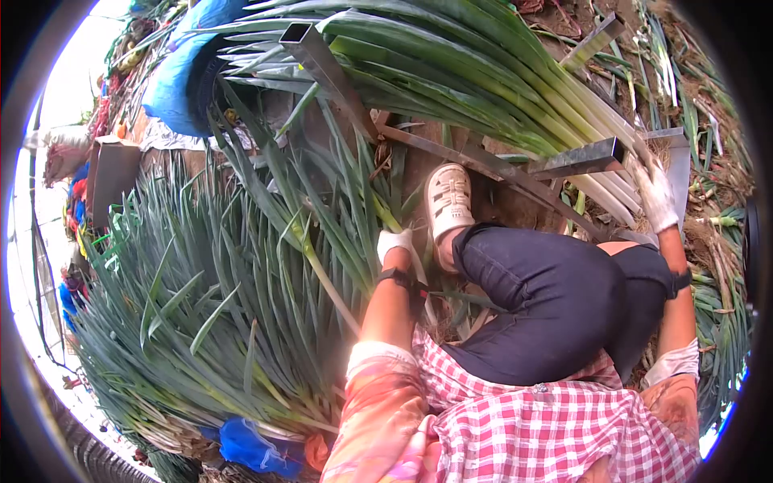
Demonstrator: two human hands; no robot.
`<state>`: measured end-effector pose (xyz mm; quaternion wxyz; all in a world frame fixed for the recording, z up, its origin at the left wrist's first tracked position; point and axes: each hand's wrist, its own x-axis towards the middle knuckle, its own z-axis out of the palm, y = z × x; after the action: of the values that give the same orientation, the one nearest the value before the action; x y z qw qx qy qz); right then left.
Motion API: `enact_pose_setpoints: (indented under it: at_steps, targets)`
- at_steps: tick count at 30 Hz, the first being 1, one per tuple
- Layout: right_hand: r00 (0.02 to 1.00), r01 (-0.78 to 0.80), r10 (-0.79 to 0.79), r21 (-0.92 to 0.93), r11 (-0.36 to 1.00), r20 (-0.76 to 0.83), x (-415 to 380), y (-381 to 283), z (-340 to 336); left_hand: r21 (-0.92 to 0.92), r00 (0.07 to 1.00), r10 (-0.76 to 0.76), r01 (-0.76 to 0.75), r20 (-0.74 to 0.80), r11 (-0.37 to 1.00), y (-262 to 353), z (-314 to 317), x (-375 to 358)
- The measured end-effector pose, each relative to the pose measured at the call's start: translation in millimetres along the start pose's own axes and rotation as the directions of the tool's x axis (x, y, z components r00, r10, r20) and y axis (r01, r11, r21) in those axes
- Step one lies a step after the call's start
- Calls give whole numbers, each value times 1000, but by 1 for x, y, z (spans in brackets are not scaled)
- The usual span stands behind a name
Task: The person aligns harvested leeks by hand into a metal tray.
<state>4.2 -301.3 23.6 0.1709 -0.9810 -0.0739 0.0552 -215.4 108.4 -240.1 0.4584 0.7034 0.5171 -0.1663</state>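
Note:
In the head view, my left hand (394, 242), in a white glove, is closed around a green onion stalk (388, 216) beside the large pile of long green onions (233, 282). Its white lower end shows below the glove. My right hand (656, 196), also gloved, lies with stretched fingers against the white root ends of a thick green onion bunch (483, 88). That bunch rests across a metal frame (576, 158) with upright square posts, leaves pointing left and roots right. Part of the right fingers is hard to make out against the stalks.
A blue round container (181, 72) stands at the upper left, near a cardboard box (113, 181). My shoe (449, 200) is beside the frame. Loose onions and dry trimmings (708, 105) cover the ground at the right. Blue plastic (254, 445) lies at the lower left.

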Motion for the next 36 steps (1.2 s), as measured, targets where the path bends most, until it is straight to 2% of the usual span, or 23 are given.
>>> enact_pose_setpoints:
  at_steps: [1,3,4,5,6,7,8,9,11,15,17,18,20,22,23,24,25,27,28,29,32,35,36]
  targets:
    - [1000,-22,21,22,1000,11,-2,2,-3,-142,998,-46,41,-30,989,15,-5,-6]
    - [1000,9,-8,81,997,-11,-9,6,-7,-380,984,168,-180,-64,908,20,-11,13]
    - [1000,-8,5,183,983,15,-11,7,-10,-507,990,128,-137,-53,851,50,-32,-3]
    - [999,-25,14,284,958,40,-13,8,-14,-545,967,213,-255,-141,799,59,-46,8]
    - [998,-6,-11,248,969,67,-14,2,-24,-596,978,131,-202,-160,777,86,-69,2]
    - [998,-6,-11,255,967,65,-14,-2,-30,-879,993,119,-32,28,475,102,-87,2]
    - [997,-40,10,378,925,81,-13,-5,-36,-918,955,259,29,142,396,112,-109,8]
    - [995,-70,24,496,866,98,-11,-11,-44,-978,999,21,-32,-28,206,149,-119,-6]
    - [997,-65,26,624,779,72,-10,-53,-67,-965,956,137,261,260,13,172,-146,1]
    - [927,112,-310,636,763,209,-18,-151,-124,-975,962,182,217,205,-51,227,-133,-46]
    - [883,303,-443,530,792,158,-33,-194,-128,-953,958,210,235,195,-190,243,-113,-55]
    - [765,559,-632,361,747,124,-39,-207,-126,-965,937,315,210,153,-157,252,-105,-80]
    - [665,724,-721,71,686,196,-58,-228,-111,-931,955,240,240,175,-276,279,-90,-116]
    - [723,675,-649,-44,736,235,-68,-229,-88,-874,932,292,318,216,-368,291,-79,-139]
    - [717,696,-676,-243,676,173,-66,-222,-72,-824,907,333,387,258,-413,297,-74,-145]
    - [700,674,-705,-435,597,117,-66,-219,-70,-844,934,241,345,264,-410,304,-77,-165]
    - [788,607,-575,-437,664,219,-62,-213,-74,-844,931,253,349,263,-407,302,-78,-170]
    - [730,669,-651,-418,615,209,-65,-196,-96,-798,823,502,480,267,-364,293,-82,-175]
    - [767,641,-583,-368,674,268,-68,-190,-107,-737,640,727,612,248,-287,274,-86,-155]
    - [770,637,-582,-369,676,262,-72,-182,-118,-720,578,801,621,155,-309,265,-90,-148]
    - [738,644,-647,87,760,191,-87,-159,-147,-908,763,646,297,40,-295,248,-119,-169]
    - [790,499,-525,165,851,318,-95,-133,-169,-966,719,677,30,-157,-256,243,-154,-202]
    - [790,498,-526,171,850,314,-94,-122,-173,-980,664,720,-144,-201,-141,243,-169,-192]
